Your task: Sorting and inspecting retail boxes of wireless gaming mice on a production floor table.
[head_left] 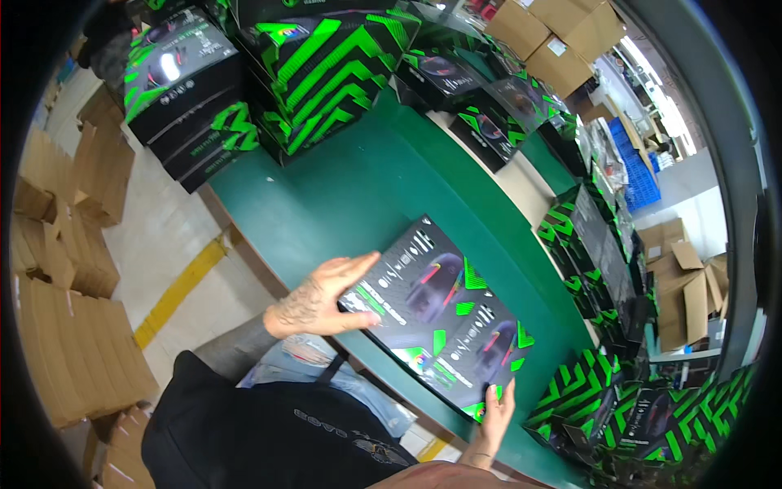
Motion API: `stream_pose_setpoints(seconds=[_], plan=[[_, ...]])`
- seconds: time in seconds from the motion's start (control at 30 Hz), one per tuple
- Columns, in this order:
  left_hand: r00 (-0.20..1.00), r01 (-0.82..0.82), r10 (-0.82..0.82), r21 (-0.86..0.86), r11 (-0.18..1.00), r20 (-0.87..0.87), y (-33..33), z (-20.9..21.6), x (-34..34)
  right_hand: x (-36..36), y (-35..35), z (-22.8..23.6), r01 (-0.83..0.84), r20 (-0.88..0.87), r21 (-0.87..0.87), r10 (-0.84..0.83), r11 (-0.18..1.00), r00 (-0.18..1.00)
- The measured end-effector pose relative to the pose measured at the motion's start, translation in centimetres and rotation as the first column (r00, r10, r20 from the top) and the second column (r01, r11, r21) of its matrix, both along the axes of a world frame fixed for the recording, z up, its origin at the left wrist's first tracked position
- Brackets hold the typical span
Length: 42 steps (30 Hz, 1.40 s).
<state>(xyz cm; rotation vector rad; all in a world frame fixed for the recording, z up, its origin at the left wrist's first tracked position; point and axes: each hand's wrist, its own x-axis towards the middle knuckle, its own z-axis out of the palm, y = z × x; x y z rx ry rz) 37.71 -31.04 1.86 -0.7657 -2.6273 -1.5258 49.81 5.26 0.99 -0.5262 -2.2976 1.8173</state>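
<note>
Two flat black mouse boxes (423, 301) with green patches and a computer mouse pictured on each lie side by side, over the green tabletop near its front edge. My left hand (318, 301) is against their left edge, thumb and fingertips reaching onto the top face. At the near right end my right hand (498, 414) grips the corner, thumb on top and the other fingers partly hidden underneath. The boxes are between both hands. Whether they rest on the table or are slightly raised, I cannot tell.
Stacks of black and green boxes (326, 73) stand at the table's far end, more boxes (586, 253) along a ledge on the right and at the near right (652, 416). Flattened cartons (81, 350) pile up on the floor at left. A blue crate (635, 167) is beyond.
</note>
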Motion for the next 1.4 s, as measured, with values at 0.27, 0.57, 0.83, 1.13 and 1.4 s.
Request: stream_pose_setpoints(seconds=[0.27,0.57,0.83,1.13,1.4], plan=[[0.994,-0.108,0.082,0.508,0.855,0.072,-1.8,0.9,0.0,-8.0,-4.1,5.6,-0.236,-0.353,-0.458,0.068,0.857,0.933],[0.934,-0.205,0.348,0.915,0.347,0.078,-9.9,6.8,6.3,-34.6,-6.1,13.4,-0.257,-0.489,-0.528,-0.043,0.809,0.871],[0.496,-0.264,0.844,0.891,0.369,-0.203,-18.8,17.5,4.5,-23.4,-7.8,1.1,-0.394,-0.111,0.451,0.489,0.801,0.865],[0.382,-0.854,0.859,0.225,0.47,-0.341,-32.5,13.8,-11.4,-17.1,-3.7,-1.2,-0.313,-0.165,0.679,0.554,0.664,0.816],[0.46,-0.306,0.399,0.28,0.91,-0.793,-11.2,14.4,-4.5,-24.5,-5.0,-0.2,-0.222,-0.207,0.316,0.296,0.922,0.932]])
